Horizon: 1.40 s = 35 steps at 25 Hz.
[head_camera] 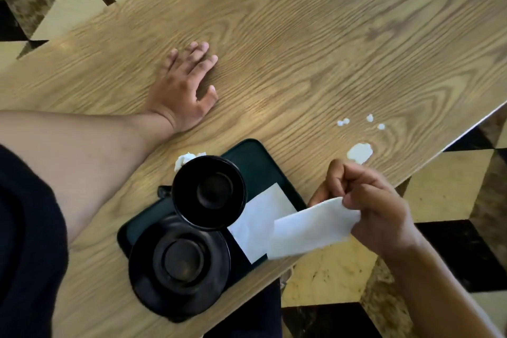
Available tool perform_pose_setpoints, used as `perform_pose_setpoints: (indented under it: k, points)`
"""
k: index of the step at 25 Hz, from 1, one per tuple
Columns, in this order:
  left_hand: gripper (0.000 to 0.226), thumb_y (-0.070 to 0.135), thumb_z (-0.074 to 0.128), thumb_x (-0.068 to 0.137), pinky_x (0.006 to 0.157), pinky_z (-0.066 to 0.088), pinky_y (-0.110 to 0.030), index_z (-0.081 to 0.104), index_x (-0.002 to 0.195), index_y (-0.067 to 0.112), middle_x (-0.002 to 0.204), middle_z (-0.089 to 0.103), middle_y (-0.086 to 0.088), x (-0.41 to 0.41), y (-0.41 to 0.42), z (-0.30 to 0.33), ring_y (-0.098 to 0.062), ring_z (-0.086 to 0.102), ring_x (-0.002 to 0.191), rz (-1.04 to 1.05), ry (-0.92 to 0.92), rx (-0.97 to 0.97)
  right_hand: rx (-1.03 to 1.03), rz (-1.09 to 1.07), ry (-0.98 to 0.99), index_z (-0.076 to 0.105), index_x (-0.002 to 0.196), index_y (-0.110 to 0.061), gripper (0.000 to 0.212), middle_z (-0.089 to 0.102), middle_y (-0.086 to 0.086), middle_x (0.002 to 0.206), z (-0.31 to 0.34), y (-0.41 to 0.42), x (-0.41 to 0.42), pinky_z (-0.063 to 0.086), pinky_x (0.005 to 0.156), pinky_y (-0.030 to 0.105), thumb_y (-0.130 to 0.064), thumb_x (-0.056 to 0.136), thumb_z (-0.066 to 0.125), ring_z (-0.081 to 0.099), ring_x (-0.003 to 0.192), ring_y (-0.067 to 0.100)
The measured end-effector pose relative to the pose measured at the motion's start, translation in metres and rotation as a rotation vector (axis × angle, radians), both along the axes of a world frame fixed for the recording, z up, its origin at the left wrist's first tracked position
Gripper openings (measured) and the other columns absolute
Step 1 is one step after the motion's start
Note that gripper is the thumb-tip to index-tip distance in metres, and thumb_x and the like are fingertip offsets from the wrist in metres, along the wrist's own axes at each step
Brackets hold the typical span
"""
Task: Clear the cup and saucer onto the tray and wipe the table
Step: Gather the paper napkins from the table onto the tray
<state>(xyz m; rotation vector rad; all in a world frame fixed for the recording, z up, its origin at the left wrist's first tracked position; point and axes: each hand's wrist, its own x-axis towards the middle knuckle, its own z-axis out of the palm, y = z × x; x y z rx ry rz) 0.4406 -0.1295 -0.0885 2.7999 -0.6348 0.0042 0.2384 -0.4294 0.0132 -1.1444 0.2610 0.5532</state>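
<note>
With the left hand [186, 85] laid flat on the table [301, 35] and a napkin [310, 228] pinched in the right hand [375, 200], cup [210, 192] and saucer [178, 263] are already on the tray [258, 162], so the white spill [360, 152] is judged next to be wiped.

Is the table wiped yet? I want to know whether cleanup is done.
No, white spills lie on the table near its edge, and the right hand holds the napkin off the surface.

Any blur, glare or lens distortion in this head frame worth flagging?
Head view: wide-angle bend curves the table edges; soft glare patches on the wood; the napkin in the right hand is slightly smeared; black cup and saucer lose detail.
</note>
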Motion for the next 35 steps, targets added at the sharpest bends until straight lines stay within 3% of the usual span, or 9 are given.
perform_pose_setpoints:
  k: [5,9,12,15,21,28,31,33,35]
  points:
    - [0.065,0.044,0.041,0.093,0.126,0.016,-0.051,0.046,0.150,0.013,0.165,0.034,-0.009,0.002,-0.001,0.003,-0.025,0.025,0.154,0.000,0.008,0.034,-0.336,0.205,0.099,0.062,0.071,-0.026,0.003,0.051,-0.006,0.061,-0.013,0.027,-0.022,0.033,0.051,0.022,-0.026,0.069,0.060,0.043,0.057,0.012]
    - [0.063,0.041,0.043,0.093,0.126,0.015,-0.051,0.046,0.150,0.013,0.165,0.033,-0.009,0.000,0.000,0.004,-0.025,0.025,0.155,-0.001,0.017,0.041,-0.641,0.177,0.117,0.065,0.089,-0.037,0.006,0.060,0.004,0.064,-0.022,0.050,-0.019,0.037,0.051,0.027,-0.035,0.089,0.059,0.052,0.057,0.014]
    - [0.063,0.040,0.043,0.094,0.126,0.014,-0.051,0.045,0.151,0.014,0.165,0.032,-0.009,0.002,0.001,0.003,-0.025,0.024,0.155,0.000,0.020,0.041,-0.685,0.182,0.082,0.062,0.101,-0.044,0.019,0.068,0.005,0.070,-0.021,0.058,-0.015,0.046,0.048,0.036,-0.028,0.092,0.067,0.062,0.059,0.020]
    - [0.062,0.040,0.043,0.095,0.126,0.013,-0.051,0.045,0.151,0.014,0.166,0.032,-0.008,0.002,0.001,0.002,-0.024,0.022,0.156,0.000,0.020,0.035,-0.776,0.270,0.049,0.061,0.106,-0.045,0.031,0.073,0.010,0.089,-0.020,0.061,-0.013,0.058,0.061,0.050,-0.023,0.086,0.071,0.070,0.075,0.028]
    - [0.060,0.040,0.044,0.096,0.126,0.014,-0.051,0.046,0.150,0.015,0.166,0.032,-0.008,0.002,0.001,0.000,-0.024,0.023,0.155,0.000,0.007,0.024,-0.782,0.298,0.026,0.060,0.106,-0.047,0.033,0.073,0.011,0.092,-0.020,0.065,-0.013,0.057,0.062,0.053,-0.021,0.088,0.069,0.070,0.077,0.029]
    - [0.060,0.040,0.044,0.095,0.126,0.014,-0.051,0.046,0.150,0.015,0.165,0.033,-0.008,0.003,0.001,0.000,-0.024,0.023,0.155,-0.001,0.004,0.021,-0.701,0.263,0.036,0.058,0.109,-0.050,0.036,0.067,0.024,0.092,-0.023,0.067,-0.010,0.055,0.058,0.058,-0.024,0.087,0.071,0.066,0.079,0.044]
    - [0.061,0.040,0.044,0.095,0.126,0.013,-0.051,0.045,0.150,0.015,0.166,0.032,-0.008,0.002,0.000,0.001,-0.024,0.022,0.155,0.001,0.011,0.020,-0.706,0.281,0.046,0.058,0.112,-0.047,0.037,0.060,0.022,0.081,-0.026,0.070,-0.009,0.051,0.054,0.052,-0.023,0.088,0.071,0.062,0.071,0.042]
    - [0.061,0.040,0.044,0.095,0.126,0.013,-0.051,0.045,0.151,0.015,0.166,0.032,-0.008,0.002,0.000,0.001,-0.024,0.022,0.155,0.000,0.007,0.024,-0.751,0.293,0.019,0.058,0.115,-0.043,0.037,0.050,0.003,0.063,-0.028,0.071,-0.010,0.047,0.047,0.043,-0.021,0.088,0.071,0.051,0.052,0.025]
    - [0.060,0.039,0.044,0.095,0.126,0.013,-0.051,0.045,0.151,0.015,0.166,0.032,-0.008,0.003,0.001,0.001,-0.024,0.022,0.155,-0.001,0.008,0.024,-0.832,0.301,-0.030,0.057,0.118,-0.039,0.037,0.043,-0.010,0.055,-0.027,0.071,-0.011,0.034,0.039,0.024,-0.021,0.088,0.069,0.038,0.043,0.008]
